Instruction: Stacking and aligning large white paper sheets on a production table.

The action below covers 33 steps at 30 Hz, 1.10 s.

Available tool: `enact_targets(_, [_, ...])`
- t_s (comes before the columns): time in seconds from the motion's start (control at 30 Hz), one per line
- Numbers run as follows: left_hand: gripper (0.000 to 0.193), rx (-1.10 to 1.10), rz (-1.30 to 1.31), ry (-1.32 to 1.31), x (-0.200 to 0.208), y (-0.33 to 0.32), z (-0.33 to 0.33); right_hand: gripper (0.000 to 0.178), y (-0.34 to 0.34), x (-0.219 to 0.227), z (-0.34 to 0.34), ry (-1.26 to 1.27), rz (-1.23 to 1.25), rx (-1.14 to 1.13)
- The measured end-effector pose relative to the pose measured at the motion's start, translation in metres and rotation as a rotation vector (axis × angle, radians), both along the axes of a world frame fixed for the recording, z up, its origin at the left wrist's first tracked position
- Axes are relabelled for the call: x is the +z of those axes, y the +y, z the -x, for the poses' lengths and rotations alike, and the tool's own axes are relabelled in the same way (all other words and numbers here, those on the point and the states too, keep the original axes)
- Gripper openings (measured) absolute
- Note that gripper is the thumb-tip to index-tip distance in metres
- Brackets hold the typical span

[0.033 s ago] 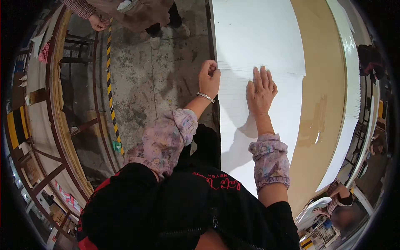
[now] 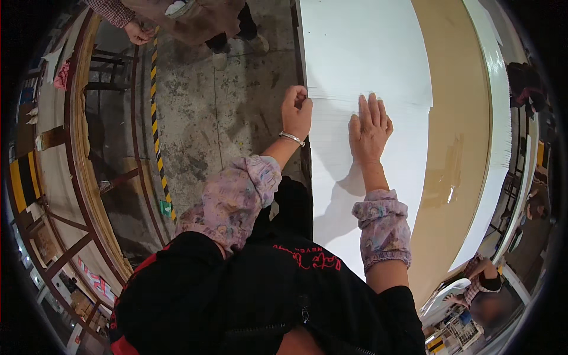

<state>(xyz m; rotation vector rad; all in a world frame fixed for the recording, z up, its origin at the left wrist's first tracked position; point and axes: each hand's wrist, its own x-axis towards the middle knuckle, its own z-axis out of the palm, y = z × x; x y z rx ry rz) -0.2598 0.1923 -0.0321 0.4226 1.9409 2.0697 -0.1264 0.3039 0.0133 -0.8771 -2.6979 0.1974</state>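
White sheets [image 2: 367,47] lie overlapped in a staggered stack along the table, their fanned edges showing as thin lines near my hands. At the stack's left edge, beside the overlap, my left hand [image 2: 297,112] has its fingers curled and thumb pressed in, closed at the sheets' rim; its fingertips are partly hidden. My right hand [image 2: 371,130] rests flat on the sheets, palm down, fingers stretched forward just below the overlap line. Patterned sleeve covers are on both forearms, and a bracelet is on the left wrist.
Brown board [image 2: 455,142] runs beside the sheets, with a pale fringed strip [image 2: 497,89] beyond it. Concrete floor [image 2: 195,112] with a yellow-black tape line [image 2: 155,118] lies left. A person [image 2: 183,18] stands at far left; another [image 2: 485,284] works at lower right. Metal racks [image 2: 74,148] line the left.
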Motion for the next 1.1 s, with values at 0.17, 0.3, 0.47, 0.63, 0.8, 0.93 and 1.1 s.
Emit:
enact_targets(0.17, [0.018, 0.081, 0.044, 0.116, -0.002, 0.001, -0.003, 0.047, -0.001, 0.000, 0.001, -0.050, -0.029, -0.007])
enact_targets(0.3, [0.023, 0.054, 0.068, 0.101, -0.005, -0.001, -0.003, 0.048, 0.001, -0.001, -0.001, -0.046, -0.047, 0.002])
enact_targets(0.47, [0.022, -0.009, 0.114, 0.095, -0.014, -0.001, 0.002, 0.049, -0.001, 0.003, 0.001, -0.050, -0.007, -0.031])
enact_targets(0.63, [0.020, -0.077, 0.103, 0.008, -0.019, 0.003, 0.004, 0.053, 0.000, 0.008, 0.005, -0.102, -0.027, -0.058])
enact_targets(0.8, [0.020, -0.089, 0.114, -0.002, -0.013, 0.000, 0.005, 0.052, -0.002, 0.006, 0.005, -0.110, -0.037, -0.051])
enact_targets(0.93, [0.023, -0.129, 0.166, 0.016, -0.005, 0.002, 0.003, 0.048, -0.001, 0.003, 0.001, -0.059, -0.083, 0.161])
enact_targets(1.1, [0.025, -0.124, 0.160, 0.040, -0.007, 0.001, 0.005, 0.047, 0.003, 0.001, 0.005, -0.042, -0.038, 0.207])
